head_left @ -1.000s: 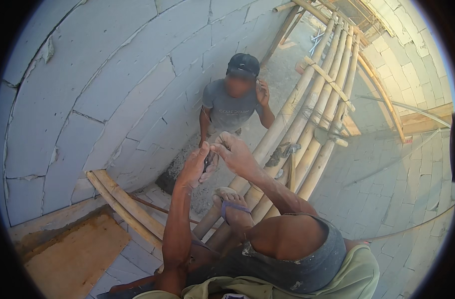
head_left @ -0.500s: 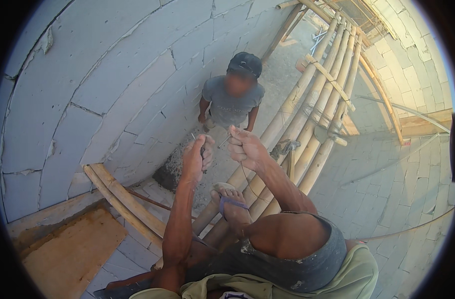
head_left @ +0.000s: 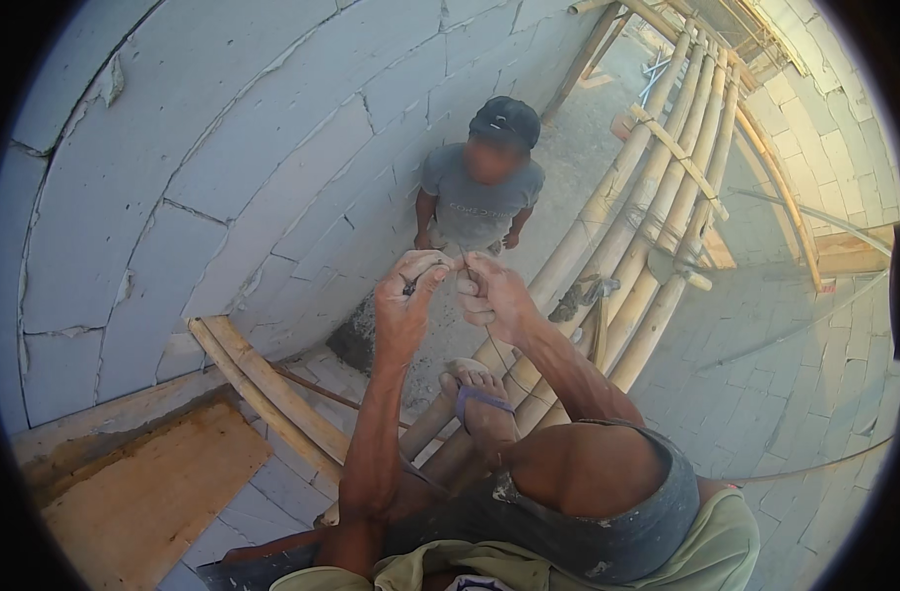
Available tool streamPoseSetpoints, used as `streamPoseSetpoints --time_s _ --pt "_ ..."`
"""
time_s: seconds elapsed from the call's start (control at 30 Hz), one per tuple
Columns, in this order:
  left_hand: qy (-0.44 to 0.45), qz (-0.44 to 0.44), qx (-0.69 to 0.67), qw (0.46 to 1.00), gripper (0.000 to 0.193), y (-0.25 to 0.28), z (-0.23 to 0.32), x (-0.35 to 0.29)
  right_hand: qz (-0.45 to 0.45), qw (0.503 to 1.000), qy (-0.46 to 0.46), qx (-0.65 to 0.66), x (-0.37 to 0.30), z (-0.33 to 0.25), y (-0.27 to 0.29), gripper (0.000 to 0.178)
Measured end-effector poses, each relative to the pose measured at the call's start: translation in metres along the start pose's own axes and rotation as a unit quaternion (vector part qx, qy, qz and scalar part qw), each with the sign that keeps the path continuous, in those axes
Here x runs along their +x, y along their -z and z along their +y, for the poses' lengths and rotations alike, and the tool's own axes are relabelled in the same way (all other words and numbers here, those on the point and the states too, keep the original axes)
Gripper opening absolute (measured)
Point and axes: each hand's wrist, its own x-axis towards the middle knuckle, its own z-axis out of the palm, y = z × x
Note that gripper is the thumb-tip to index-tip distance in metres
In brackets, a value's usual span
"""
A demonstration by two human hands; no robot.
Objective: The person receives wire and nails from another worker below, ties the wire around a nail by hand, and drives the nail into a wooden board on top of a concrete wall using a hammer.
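Note:
My left hand (head_left: 410,293) and my right hand (head_left: 496,298) are raised in front of me, fingertips almost touching. The left pinches with thumb and forefinger, and a small dark thing (head_left: 408,289) shows in its curled fingers; its kind is unclear. Thumb and forefinger of my right hand close on the end of a thin piece, nail or wire, too small to tell. A thin dark line (head_left: 501,357), string or wire, hangs below the right hand toward the bamboo poles. My foot in a purple-strapped sandal (head_left: 486,402) rests on those poles below.
Several bamboo poles (head_left: 657,182) lashed side by side stretch away to the far right, with a hammer-like tool (head_left: 671,268) on them. A person in a dark cap (head_left: 479,197) stands below, near the grey block wall (head_left: 243,148). A wooden board (head_left: 154,492) lies lower left.
My two hands have come together; they were apart, each with a thin tip sticking out. The left hand has turned and its fingers now point toward the right hand.

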Motion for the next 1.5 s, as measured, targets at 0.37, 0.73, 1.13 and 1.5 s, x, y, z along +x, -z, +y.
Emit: streamPoseSetpoints --time_s 0.37,0.73,1.13,1.5 --pt "0.22 -0.152 0.06 0.962 0.03 0.036 0.054 0.026 -0.02 0.879 0.327 -0.347 -0.02 -0.006 -0.029 0.018" --pt "0.128 -0.116 0.023 0.985 0.039 0.024 0.058 0.023 0.019 0.888 0.328 -0.32 -0.03 0.004 -0.04 0.017" --pt "0.105 -0.043 0.016 0.993 0.025 0.019 0.053 0.015 0.062 0.852 0.298 -0.425 -0.058 -0.007 -0.053 0.014" --pt "0.039 -0.169 0.151 0.973 0.014 0.026 0.082 0.012 -0.077 0.629 0.322 -0.703 -0.042 -0.084 -0.034 0.028"
